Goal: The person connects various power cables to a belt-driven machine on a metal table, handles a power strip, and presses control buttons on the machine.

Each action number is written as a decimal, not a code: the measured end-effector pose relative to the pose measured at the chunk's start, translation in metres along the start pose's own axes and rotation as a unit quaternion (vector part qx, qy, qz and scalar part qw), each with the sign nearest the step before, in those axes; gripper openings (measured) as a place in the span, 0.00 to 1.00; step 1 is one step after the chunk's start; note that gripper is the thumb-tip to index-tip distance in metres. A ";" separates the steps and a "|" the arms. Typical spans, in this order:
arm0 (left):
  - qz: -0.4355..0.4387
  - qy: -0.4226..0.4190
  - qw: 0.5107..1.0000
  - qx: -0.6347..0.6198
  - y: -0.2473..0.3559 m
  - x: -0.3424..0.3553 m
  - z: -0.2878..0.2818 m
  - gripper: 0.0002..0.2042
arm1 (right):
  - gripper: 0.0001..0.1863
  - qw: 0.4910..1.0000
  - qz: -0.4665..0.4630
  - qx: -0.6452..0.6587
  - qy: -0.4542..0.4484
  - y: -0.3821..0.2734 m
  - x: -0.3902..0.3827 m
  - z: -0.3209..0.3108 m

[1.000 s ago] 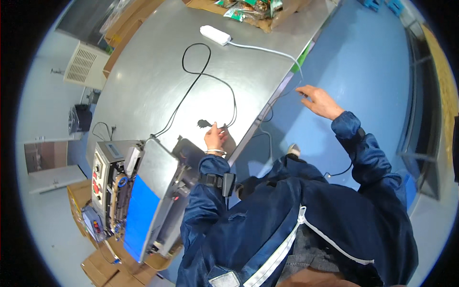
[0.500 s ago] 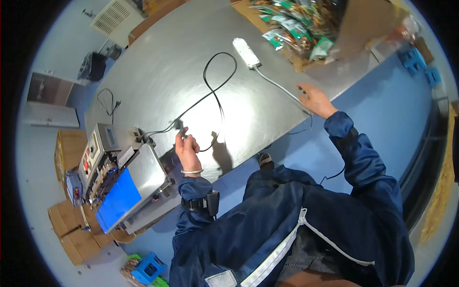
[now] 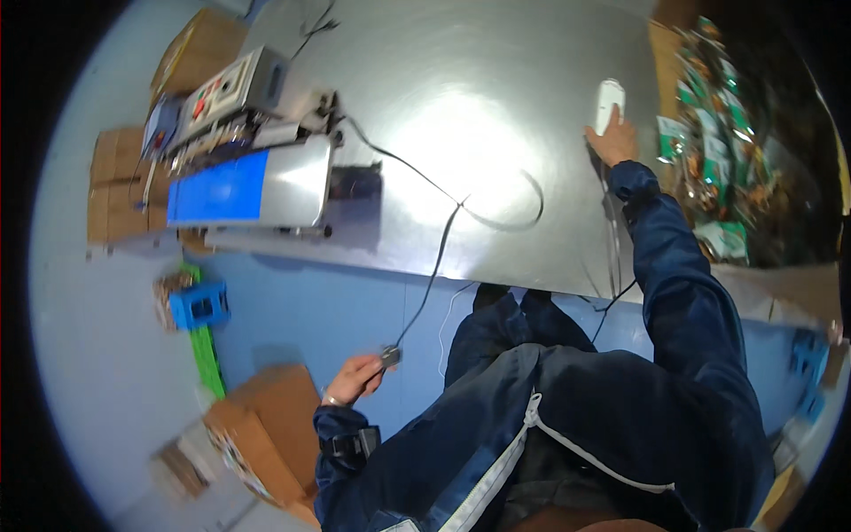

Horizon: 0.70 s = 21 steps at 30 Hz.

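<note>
My left hand [image 3: 355,377] is closed on a dark plug [image 3: 390,356] at the end of a black power cord [image 3: 441,248]. It is in front of the table's near edge, over the floor. The cord runs up over the edge, forms a loop on the metal table and leads to the sealing machine [image 3: 232,97] at left. My right hand [image 3: 616,144] is stretched over the table, thumb and forefinger apart. Its forefinger lies on the near end of a white power strip [image 3: 610,94]; the other fingers are partly hidden. A pale cable [image 3: 613,226] runs from there toward the near edge.
The machine has a blue panel [image 3: 217,188] on its front platform. At right, an open carton [image 3: 665,66] holds several green-labelled clear packets [image 3: 714,151]. On the floor at left are a blue plastic stool [image 3: 199,306] and a brown cardboard box [image 3: 275,426].
The view has turned. My left hand has drawn the plug off the table toward me, trailing the cord. My right hand has moved away from the near edge onto the power strip.
</note>
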<state>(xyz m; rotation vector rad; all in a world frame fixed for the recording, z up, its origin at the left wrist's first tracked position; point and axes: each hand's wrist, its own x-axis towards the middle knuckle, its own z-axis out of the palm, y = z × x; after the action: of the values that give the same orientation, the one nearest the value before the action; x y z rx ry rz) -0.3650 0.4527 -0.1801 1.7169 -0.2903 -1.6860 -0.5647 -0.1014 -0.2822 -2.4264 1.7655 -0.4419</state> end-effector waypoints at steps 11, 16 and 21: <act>-0.118 0.719 0.626 0.277 -0.332 -0.149 0.013 0.12 | 0.42 0.800 -0.052 0.543 -0.252 -0.053 -0.056 -0.051; 0.084 0.584 0.806 -0.040 -0.242 -0.059 0.019 0.10 | 0.36 0.463 -0.070 0.734 -0.492 -0.112 -0.184 -0.105; 0.320 0.410 0.838 -0.166 -0.122 -0.031 0.074 0.11 | 0.36 0.298 -0.035 0.741 -0.601 -0.146 -0.279 -0.111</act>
<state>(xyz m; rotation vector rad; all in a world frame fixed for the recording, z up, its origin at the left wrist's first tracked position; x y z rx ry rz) -0.4768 0.5369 -0.2236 1.6496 -0.1228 -0.4065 -0.5425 0.2175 -0.1860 -0.6205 0.0092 0.0088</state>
